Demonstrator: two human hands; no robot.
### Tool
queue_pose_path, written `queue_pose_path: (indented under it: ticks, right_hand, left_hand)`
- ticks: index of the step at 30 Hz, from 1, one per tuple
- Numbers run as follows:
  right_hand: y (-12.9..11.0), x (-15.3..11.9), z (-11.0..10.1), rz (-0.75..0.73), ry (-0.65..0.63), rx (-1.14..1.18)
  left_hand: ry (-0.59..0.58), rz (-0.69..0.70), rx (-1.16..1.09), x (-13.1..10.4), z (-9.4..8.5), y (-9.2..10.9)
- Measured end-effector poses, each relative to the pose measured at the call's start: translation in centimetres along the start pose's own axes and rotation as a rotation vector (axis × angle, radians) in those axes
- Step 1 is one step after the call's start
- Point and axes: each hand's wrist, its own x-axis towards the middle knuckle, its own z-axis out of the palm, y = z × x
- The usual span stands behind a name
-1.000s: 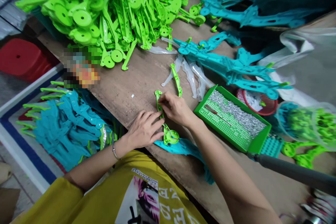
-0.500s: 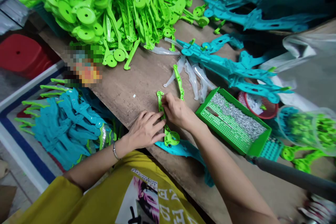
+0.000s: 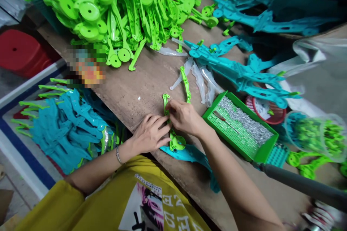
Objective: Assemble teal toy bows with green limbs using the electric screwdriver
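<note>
A long green plastic part with a round disc end (image 3: 178, 142) lies near the table edge, over a blue plastic part (image 3: 189, 153). My left hand (image 3: 150, 132) rests beside it, fingers stretched out and apart, with the fingertips touching the green part's side. My right hand (image 3: 182, 115) is closed in a pinch over the green part's middle. What sits between its fingertips is hidden. Just beyond lies a second narrow green part (image 3: 185, 85), along with several translucent strips (image 3: 198, 82).
A green basket (image 3: 241, 128) holds small metal pieces and a screwdriver (image 3: 221, 116). Green parts (image 3: 130, 18) are heaped at the back. Blue assemblies (image 3: 233, 65) lie right; more blue parts (image 3: 62, 126) fill a bin at left. A dark bar (image 3: 300, 182) crosses the right side.
My right hand has shifted slightly downward along the green part, its fingers turned lower over it. My left hand stays in place. The view has moved a little.
</note>
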Motion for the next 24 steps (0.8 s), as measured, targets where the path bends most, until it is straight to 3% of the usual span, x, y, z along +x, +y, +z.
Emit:
queue_pose_path:
  ticks: [24]
  right_hand:
    - [0.3, -0.2, 1.2, -0.005, 0.014, -0.186]
  left_hand:
    - [-0.014, -0.005, -0.012, 0.1, -0.4, 0.2]
